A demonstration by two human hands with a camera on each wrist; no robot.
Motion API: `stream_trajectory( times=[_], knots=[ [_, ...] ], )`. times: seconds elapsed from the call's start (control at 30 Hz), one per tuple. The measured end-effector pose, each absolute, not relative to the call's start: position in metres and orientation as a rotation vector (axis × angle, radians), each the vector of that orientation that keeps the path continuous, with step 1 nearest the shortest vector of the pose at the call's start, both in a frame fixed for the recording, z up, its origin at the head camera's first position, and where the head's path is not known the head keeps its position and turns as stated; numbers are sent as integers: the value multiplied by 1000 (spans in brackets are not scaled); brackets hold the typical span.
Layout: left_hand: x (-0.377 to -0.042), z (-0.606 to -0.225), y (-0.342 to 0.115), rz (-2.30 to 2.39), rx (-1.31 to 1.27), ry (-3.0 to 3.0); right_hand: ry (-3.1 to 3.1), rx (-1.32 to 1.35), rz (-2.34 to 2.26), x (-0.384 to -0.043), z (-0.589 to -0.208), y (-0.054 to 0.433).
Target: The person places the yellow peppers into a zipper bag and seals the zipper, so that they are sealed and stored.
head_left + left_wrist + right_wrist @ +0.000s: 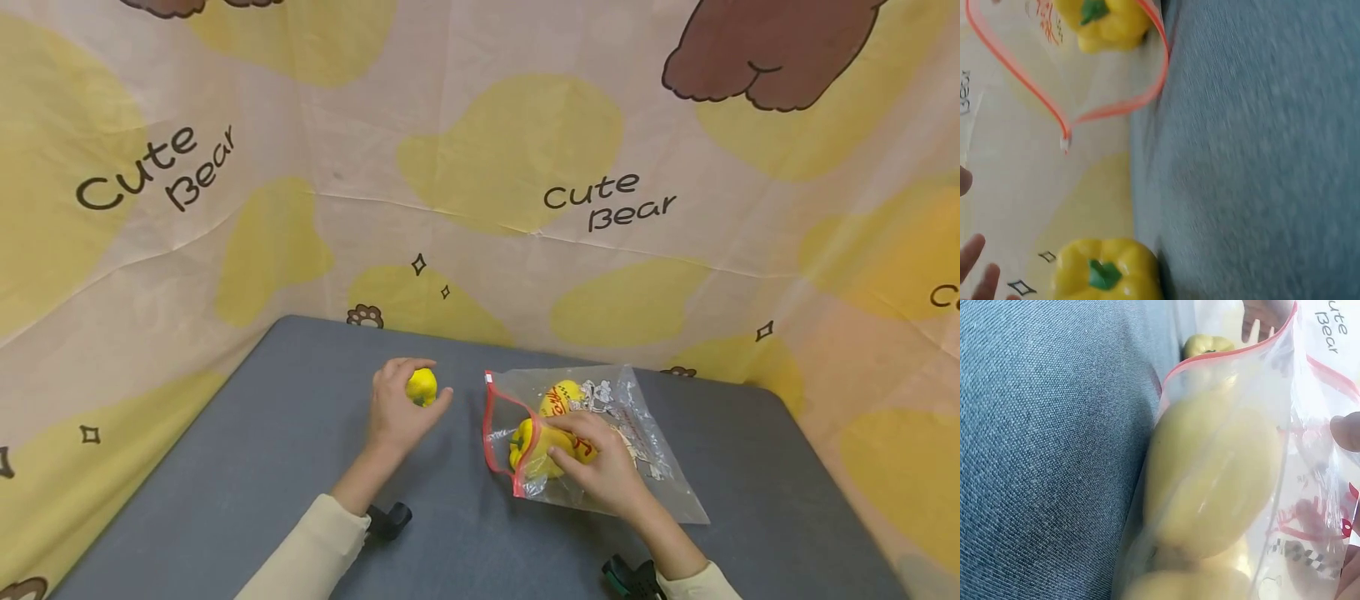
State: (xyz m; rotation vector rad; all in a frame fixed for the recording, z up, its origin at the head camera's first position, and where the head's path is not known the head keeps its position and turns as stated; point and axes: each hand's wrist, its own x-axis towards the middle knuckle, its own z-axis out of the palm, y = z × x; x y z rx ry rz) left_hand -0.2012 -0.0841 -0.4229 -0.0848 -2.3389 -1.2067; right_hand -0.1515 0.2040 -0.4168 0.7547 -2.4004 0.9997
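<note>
A: Left hand point(397, 412), what do we log?

B: Fingers and thumb spread about the loose pepper point(422, 387), nothing gripped; from the left wrist we see a gap between the pepper and the visible fingertips.

A: And the pepper's position?

B: On the grey table point(247, 475), left of the clear bag point(675, 496) and outside it, green stem facing the left wrist camera.

A: Right hand point(603, 467)?

B: Over the bag near its mouth, index finger and thumb apart at the tips. Whether it pinches the plastic, we cannot tell.

A: Contents?

B: A bagged pepper point(521, 450), stem toward the gaping, red-edged mouth point(486, 429). Behind it we note another yellow item point(561, 393) under red lettering, kind unclear.
</note>
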Motion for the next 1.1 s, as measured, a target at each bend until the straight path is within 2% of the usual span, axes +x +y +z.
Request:
stream_trajectory(
  times=[0.47,1.1],
  knots=[
    [-212,-437,-103,-1351,250,-2484,-2415,757,996,-151,-415,204],
    [-222,-450,-112,-1545,287,-2496,-2433,749,1013,-152,-416,204]
  ],
)
